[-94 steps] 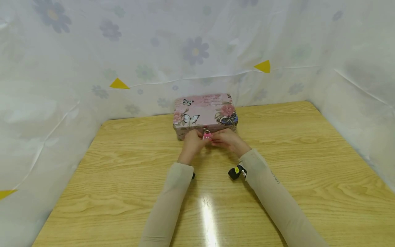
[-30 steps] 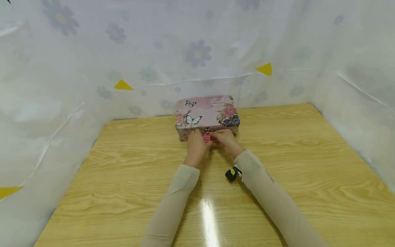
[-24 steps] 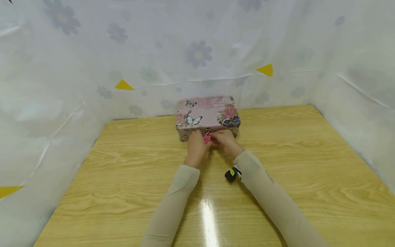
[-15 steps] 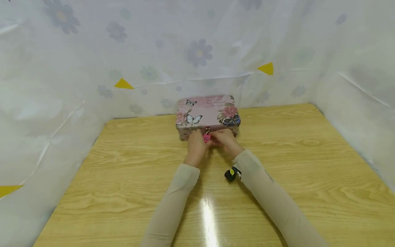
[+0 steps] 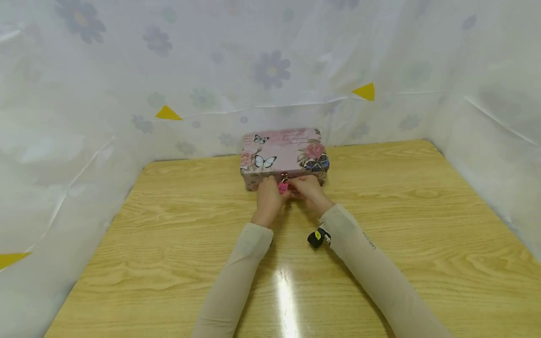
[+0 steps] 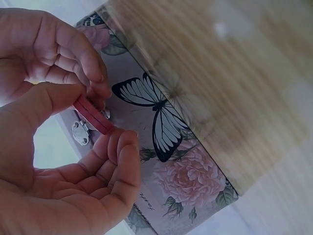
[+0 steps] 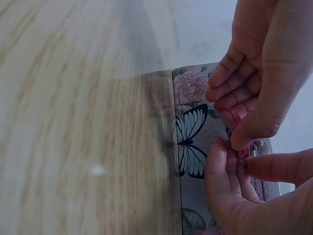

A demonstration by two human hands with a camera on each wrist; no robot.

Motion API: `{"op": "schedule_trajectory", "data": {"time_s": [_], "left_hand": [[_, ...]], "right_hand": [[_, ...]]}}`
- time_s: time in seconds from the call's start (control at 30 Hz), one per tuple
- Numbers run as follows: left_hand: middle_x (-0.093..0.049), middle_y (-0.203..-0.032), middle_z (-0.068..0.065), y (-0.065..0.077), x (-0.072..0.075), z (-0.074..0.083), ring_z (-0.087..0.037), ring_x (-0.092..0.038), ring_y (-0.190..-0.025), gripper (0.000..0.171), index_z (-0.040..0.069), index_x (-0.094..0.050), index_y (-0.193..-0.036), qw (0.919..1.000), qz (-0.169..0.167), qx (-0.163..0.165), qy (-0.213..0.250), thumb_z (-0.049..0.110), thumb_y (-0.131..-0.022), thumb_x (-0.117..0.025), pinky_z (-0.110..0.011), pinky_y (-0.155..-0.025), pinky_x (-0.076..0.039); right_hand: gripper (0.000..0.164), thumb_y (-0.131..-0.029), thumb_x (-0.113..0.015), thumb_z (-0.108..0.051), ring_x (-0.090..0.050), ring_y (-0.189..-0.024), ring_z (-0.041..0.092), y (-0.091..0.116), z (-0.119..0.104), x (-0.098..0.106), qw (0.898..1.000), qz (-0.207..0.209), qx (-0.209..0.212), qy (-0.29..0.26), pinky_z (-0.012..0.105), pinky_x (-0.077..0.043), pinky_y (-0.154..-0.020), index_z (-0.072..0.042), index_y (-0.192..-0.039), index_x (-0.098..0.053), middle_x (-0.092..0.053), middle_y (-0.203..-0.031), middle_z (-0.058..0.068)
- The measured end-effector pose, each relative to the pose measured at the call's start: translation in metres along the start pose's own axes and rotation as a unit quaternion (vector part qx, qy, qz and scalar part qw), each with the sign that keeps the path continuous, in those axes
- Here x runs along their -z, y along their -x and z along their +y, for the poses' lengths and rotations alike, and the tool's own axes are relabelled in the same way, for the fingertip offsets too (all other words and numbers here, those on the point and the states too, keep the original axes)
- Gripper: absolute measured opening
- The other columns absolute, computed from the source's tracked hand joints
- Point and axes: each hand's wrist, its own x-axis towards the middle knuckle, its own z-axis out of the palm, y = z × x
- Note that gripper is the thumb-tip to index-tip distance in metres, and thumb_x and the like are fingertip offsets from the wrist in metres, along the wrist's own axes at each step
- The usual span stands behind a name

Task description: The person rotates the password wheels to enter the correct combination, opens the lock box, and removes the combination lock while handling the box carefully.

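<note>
A pink padlock with a face-like marking is at the latch on the front of a pink tin box printed with butterflies and roses. The box lid is down. My left hand pinches the padlock body between thumb and fingers; the left wrist view has the padlock edge-on beside the metal latch. From the other side, my right hand pinches at the small metal shackle, thumb against forefinger. Fingers partly hide the shackle, so I cannot tell whether it is locked.
The box stands on a wood-grain table, near its back edge. A white flowered curtain rises behind the table, with yellow tape pieces on it. A black wrist device is strapped under the right sleeve.
Since about three seconds ago, the left hand has shifted slightly right and covers more of the padlock's left side. The padlock tilts a little more. Over the last second hardly anything differs.
</note>
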Motion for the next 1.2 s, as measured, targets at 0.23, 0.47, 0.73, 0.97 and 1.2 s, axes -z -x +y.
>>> {"op": "schedule_trajectory", "data": {"time_s": [0.23, 0.47, 0.73, 0.97, 1.2], "left_hand": [[-0.058, -0.108, -0.023, 0.0004, 0.0015, -0.0017, -0.038, -0.057, -0.105, 0.045, -0.009, -0.056, -0.111, 1.0000, 0.007, -0.002, 0.002, 0.020, -0.082, -0.076, -0.045, -0.089, -0.049], [-0.058, -0.107, -0.023, 0.0006, 0.0023, -0.0014, -0.038, -0.057, -0.105, 0.045, -0.009, -0.056, -0.111, 1.0000, 0.004, 0.001, 0.007, 0.020, -0.083, -0.075, -0.045, -0.089, -0.049], [-0.058, -0.106, -0.023, 0.0001, 0.0020, -0.0021, -0.038, -0.057, -0.104, 0.044, -0.009, -0.056, -0.110, 0.9999, 0.007, -0.002, 0.010, 0.019, -0.083, -0.075, -0.045, -0.089, -0.049], [-0.058, -0.107, -0.023, 0.0001, 0.0021, -0.0026, -0.038, -0.057, -0.104, 0.044, -0.009, -0.057, -0.111, 1.0000, 0.004, 0.001, 0.006, 0.021, -0.083, -0.075, -0.045, -0.088, -0.049], [-0.058, -0.107, -0.022, -0.0004, 0.0034, -0.0026, -0.037, -0.056, -0.104, 0.044, -0.008, -0.056, -0.111, 1.0000, -0.001, 0.000, 0.010, 0.020, -0.083, -0.075, -0.044, -0.088, -0.048]], "right_hand": [[0.020, -0.094, -0.055, -0.003, -0.059, -0.063, 0.005, 0.0006, 0.0004, -0.0014, 1.000, 0.005, 0.000, 0.001, 0.023, -0.057, -0.068, 0.013, -0.105, -0.061, -0.060, -0.075, 0.001], [0.027, -0.095, -0.053, -0.002, -0.059, -0.064, 0.006, 0.0027, 0.0006, -0.0017, 1.000, 0.004, 0.004, -0.002, 0.024, -0.057, -0.069, 0.017, -0.113, -0.058, -0.060, -0.076, 0.002], [0.021, -0.095, -0.052, -0.002, -0.058, -0.064, 0.006, 0.0026, 0.0023, -0.0018, 1.000, 0.005, 0.007, -0.013, 0.022, -0.056, -0.065, 0.014, -0.105, -0.060, -0.061, -0.074, 0.003], [0.014, -0.094, -0.051, -0.001, -0.058, -0.059, 0.005, 0.0020, 0.0043, -0.0032, 0.999, 0.014, 0.007, -0.038, 0.019, -0.054, -0.057, 0.009, -0.092, -0.061, -0.060, -0.069, 0.002], [0.014, -0.094, -0.051, -0.001, -0.057, -0.058, 0.005, 0.0036, 0.0041, -0.0044, 0.999, 0.019, 0.008, -0.046, 0.018, -0.053, -0.055, 0.010, -0.093, -0.061, -0.059, -0.069, 0.003]]}}
